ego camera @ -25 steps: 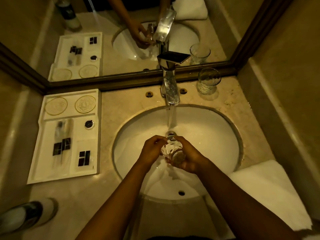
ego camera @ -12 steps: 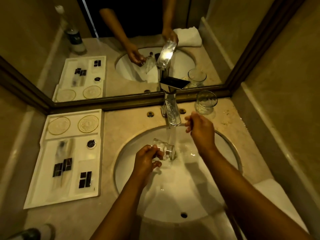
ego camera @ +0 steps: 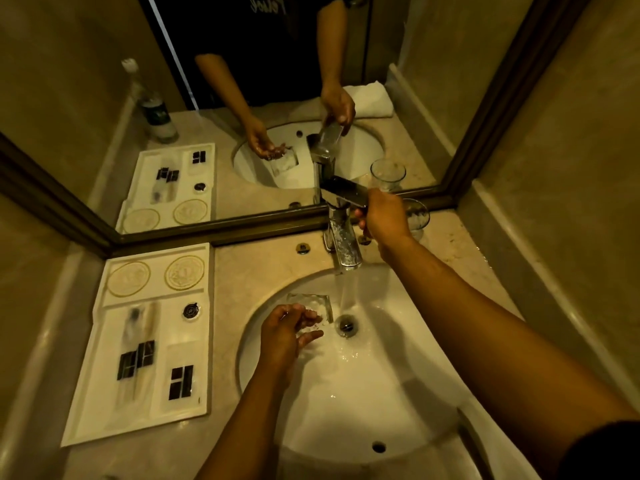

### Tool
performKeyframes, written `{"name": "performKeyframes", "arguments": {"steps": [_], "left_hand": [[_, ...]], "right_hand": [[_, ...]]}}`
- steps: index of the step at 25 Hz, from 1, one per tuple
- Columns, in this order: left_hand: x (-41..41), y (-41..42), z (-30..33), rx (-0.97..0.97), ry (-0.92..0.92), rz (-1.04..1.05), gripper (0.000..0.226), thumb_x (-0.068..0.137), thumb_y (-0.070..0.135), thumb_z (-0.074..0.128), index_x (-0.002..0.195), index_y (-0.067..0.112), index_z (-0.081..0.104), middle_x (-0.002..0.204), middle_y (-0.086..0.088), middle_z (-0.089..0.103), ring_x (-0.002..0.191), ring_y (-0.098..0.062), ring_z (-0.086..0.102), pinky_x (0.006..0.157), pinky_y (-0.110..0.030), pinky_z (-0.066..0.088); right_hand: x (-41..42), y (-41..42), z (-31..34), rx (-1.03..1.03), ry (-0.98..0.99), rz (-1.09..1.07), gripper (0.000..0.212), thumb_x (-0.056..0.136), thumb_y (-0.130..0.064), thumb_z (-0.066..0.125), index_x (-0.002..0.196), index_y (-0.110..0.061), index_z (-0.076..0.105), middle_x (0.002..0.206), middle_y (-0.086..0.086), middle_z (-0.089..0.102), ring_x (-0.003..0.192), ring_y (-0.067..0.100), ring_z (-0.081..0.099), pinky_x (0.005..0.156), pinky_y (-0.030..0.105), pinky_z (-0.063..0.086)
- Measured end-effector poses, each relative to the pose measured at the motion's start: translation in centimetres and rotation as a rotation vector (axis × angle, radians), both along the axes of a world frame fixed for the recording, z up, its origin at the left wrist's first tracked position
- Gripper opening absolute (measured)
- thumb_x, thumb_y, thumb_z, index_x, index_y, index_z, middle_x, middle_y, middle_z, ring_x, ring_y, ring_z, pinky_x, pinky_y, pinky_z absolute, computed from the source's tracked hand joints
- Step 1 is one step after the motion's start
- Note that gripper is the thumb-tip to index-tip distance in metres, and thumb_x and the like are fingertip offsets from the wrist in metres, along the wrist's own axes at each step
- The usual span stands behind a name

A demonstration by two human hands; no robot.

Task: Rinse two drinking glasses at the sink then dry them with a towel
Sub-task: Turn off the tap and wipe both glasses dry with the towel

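**Glass tipped beside the running stream**

The left hand [ego camera: 282,332] has its fingers curled round a clear drinking glass [ego camera: 311,306] low in the white sink basin [ego camera: 363,410]. The glass lies tilted, its long axis leaning away toward the mirror, just left of the water stream [ego camera: 347,292]. The right hand [ego camera: 384,216] grips the faucet lever [ego camera: 346,192]. A second glass [ego camera: 417,216] stands upright on the counter behind that hand.

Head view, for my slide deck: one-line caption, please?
Left hand holds a glass beside the running water while right hand grips the tap lever.
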State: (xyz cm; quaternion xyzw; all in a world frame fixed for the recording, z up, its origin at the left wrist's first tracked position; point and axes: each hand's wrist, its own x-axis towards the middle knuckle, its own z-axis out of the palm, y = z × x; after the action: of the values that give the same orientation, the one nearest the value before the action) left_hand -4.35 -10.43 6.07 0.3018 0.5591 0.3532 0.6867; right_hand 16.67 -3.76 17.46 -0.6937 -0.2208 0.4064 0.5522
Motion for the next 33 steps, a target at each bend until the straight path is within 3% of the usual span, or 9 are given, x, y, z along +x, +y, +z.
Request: {"name": "performKeyframes", "arguments": {"steps": [3, 8, 13, 17, 21, 24, 27, 30, 33], "left_hand": [[-0.1, -0.3, 0.1, -0.027, -0.018, 0.016, 0.016, 0.104, 0.014, 0.050, 0.101, 0.002, 0.060, 0.092, -0.019, 0.071, 0.084, -0.030, 0.073, 0.072, -0.044, 0.058], [0.1, -1.1, 0.2, -0.083, -0.012, 0.000, 0.019, 0.103, 0.015, 0.052, 0.106, 0.001, 0.064, 0.090, -0.017, 0.071, 0.083, -0.028, 0.072, 0.073, -0.044, 0.057], [0.7, -2.9, -0.1, -0.153, -0.053, -0.072, 0.016, 0.093, 0.015, 0.068, 0.104, 0.005, 0.073, 0.082, -0.013, 0.070, 0.078, -0.026, 0.070, 0.063, -0.035, 0.055], [2.3, -4.6, -1.4, -0.241, -0.071, -0.143, 0.014, 0.094, 0.014, 0.066, 0.102, 0.003, 0.071, 0.085, -0.015, 0.070, 0.078, -0.026, 0.070, 0.059, -0.033, 0.052], [5.3, -7.2, -1.6, -0.293, -0.105, -0.260, 0.015, 0.099, 0.013, 0.056, 0.106, 0.004, 0.066, 0.084, -0.014, 0.070, 0.083, -0.027, 0.071, 0.068, -0.036, 0.051], [6.9, -8.6, -1.6, -0.289, -0.094, -0.313, 0.014, 0.101, 0.010, 0.053, 0.108, 0.002, 0.062, 0.090, -0.017, 0.071, 0.085, -0.029, 0.070, 0.072, -0.039, 0.055], [8.5, -10.4, -1.6, -0.264, -0.041, -0.370, 0.015, 0.103, 0.009, 0.051, 0.110, -0.001, 0.060, 0.100, -0.020, 0.073, 0.088, -0.031, 0.072, 0.071, -0.042, 0.058], [9.9, -12.2, -0.9, -0.215, 0.021, -0.410, 0.014, 0.102, 0.006, 0.052, 0.110, -0.003, 0.060, 0.102, -0.025, 0.074, 0.091, -0.036, 0.073, 0.072, -0.044, 0.061], [10.8, -13.7, 0.6, -0.153, 0.071, -0.442, 0.017, 0.099, 0.005, 0.057, 0.109, -0.006, 0.065, 0.100, -0.026, 0.076, 0.094, -0.040, 0.074, 0.077, -0.045, 0.063]], "right_hand": [[0.2, -1.9, -1.2, -0.052, -0.018, 0.032, 0.040, 0.102, -0.035, 0.037, 0.079, -0.016, 0.064, 0.063, 0.001, 0.056, 0.049, 0.011, 0.042, 0.047, 0.025, 0.031], [0.6, -3.6, -0.6, -0.088, -0.007, 0.089, 0.045, 0.099, -0.047, 0.044, 0.074, -0.015, 0.062, 0.067, 0.002, 0.059, 0.054, 0.013, 0.047, 0.051, 0.026, 0.035], [0.9, -13.8, -5.4, -0.253, -0.495, 0.147, 0.042, 0.091, -0.053, 0.058, 0.078, -0.013, 0.066, 0.074, -0.001, 0.067, 0.070, 0.016, 0.062, 0.063, 0.028, 0.046], [2.3, -22.7, -8.7, -0.482, -0.804, 0.287, 0.036, 0.087, -0.052, 0.064, 0.109, -0.024, 0.067, 0.118, 0.001, 0.061, 0.116, 0.021, 0.052, 0.093, 0.032, 0.043], [2.8, -31.3, -10.2, -0.677, -0.990, 0.166, 0.065, 0.076, -0.070, 0.060, 0.125, -0.027, 0.059, 0.135, 0.004, 0.053, 0.128, 0.025, 0.043, 0.106, 0.040, 0.040], [2.6, -35.4, -10.7, -0.936, -0.951, 0.289, 0.098, 0.065, -0.082, 0.055, 0.145, -0.030, 0.033, 0.151, 0.008, 0.034, 0.139, 0.033, 0.031, 0.113, 0.049, 0.031], [3.2, -36.9, -11.3, -0.996, -0.980, 0.367, 0.098, 0.071, -0.068, 0.063, 0.151, -0.033, 0.020, 0.155, 0.008, 0.026, 0.140, 0.036, 0.026, 0.109, 0.052, 0.034], [4.6, -37.7, -11.7, -0.863, -1.107, 0.299, 0.078, 0.078, -0.049, 0.073, 0.145, -0.031, 0.039, 0.146, 0.007, 0.045, 0.130, 0.034, 0.042, 0.097, 0.047, 0.044], [6.6, -37.5, -11.5, -0.734, -0.958, 0.200, 0.063, 0.083, -0.040, 0.072, 0.139, -0.025, 0.049, 0.134, 0.006, 0.057, 0.116, 0.031, 0.053, 0.092, 0.041, 0.048]]}}
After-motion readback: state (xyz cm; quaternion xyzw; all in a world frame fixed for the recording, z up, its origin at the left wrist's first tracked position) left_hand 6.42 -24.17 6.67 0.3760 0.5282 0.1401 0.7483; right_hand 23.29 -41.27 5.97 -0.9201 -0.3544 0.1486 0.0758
